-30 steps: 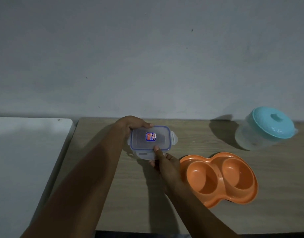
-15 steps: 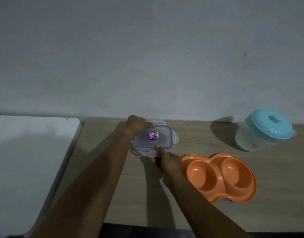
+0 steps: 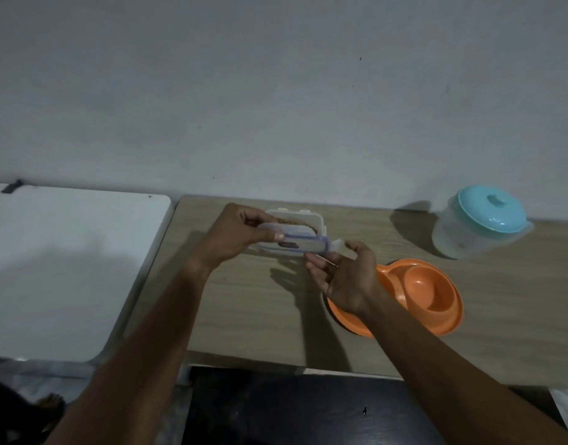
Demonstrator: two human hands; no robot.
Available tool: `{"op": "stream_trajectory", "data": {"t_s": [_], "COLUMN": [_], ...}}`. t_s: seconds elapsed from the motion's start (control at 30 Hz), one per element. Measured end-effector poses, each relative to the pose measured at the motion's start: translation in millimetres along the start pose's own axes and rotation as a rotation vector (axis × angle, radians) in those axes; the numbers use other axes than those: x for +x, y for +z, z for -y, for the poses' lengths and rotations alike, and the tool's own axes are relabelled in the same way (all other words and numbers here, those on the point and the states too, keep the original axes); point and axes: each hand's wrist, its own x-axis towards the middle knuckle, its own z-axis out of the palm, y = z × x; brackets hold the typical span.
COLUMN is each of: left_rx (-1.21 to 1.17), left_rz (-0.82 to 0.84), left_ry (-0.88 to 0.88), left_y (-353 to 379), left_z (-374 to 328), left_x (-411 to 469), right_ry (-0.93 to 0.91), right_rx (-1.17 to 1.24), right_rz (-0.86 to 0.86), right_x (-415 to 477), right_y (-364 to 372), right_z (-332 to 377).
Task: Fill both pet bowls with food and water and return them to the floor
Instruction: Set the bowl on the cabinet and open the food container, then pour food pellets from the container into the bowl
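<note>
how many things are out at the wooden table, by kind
orange plastic double pet bowl: 1
clear plastic jug with teal lid: 1
clear rectangular food box: 1
blue-rimmed clear lid, held in left hand: 1
total: 4

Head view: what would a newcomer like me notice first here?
The two hands in the middle: the left hand grips a blue-rimmed lid, tilted up off a clear box with brown food showing inside, while the right hand lies open by the lid's right end. Right of them sits an orange double bowl, its visible well empty, and a teal-lidded jug stands at the far right.
</note>
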Motion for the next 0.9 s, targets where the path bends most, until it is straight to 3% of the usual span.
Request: {"op": "stream_trajectory", "data": {"t_s": [0.07, 0.2, 0.23, 0.3, 0.4, 0.57, 0.8, 0.9], "left_rx": [0.106, 0.103, 0.052, 0.029, 0.197, 0.118, 0.009, -0.039], "left_rz": [0.112, 0.273, 0.222, -0.031, -0.351, -0.359, -0.370, -0.380], "left_ry": [-0.047, -0.217, -0.238, -0.267, -0.388, -0.496, -0.525, -0.554], "left_y": [-1, -5, -5, -1, 8, 19, 24, 25], "left_z": [4, 11, 14, 27, 42, 64, 68, 66], "left_x": [-16, -31, -29, -15, 9, 35, 46, 43], "right_ry": [0.000, -0.103, -0.160, -0.260, -0.349, -0.529, -0.583, -0.670], "right_rx": [-0.116, -0.657, -0.796, -1.016, -1.166, -1.609, -1.825, -1.661], "right_rz": [-0.020, -0.077, -0.082, -0.090, -0.086, -0.216, -0.268, -0.303], "right_x": [0, 7, 7, 8, 17, 30, 34, 28], "right_y": [-1, 5, 6, 7, 5, -2, -1, -6], "right_z": [3, 2, 1, -2, -10, -30, -37, -30]}}
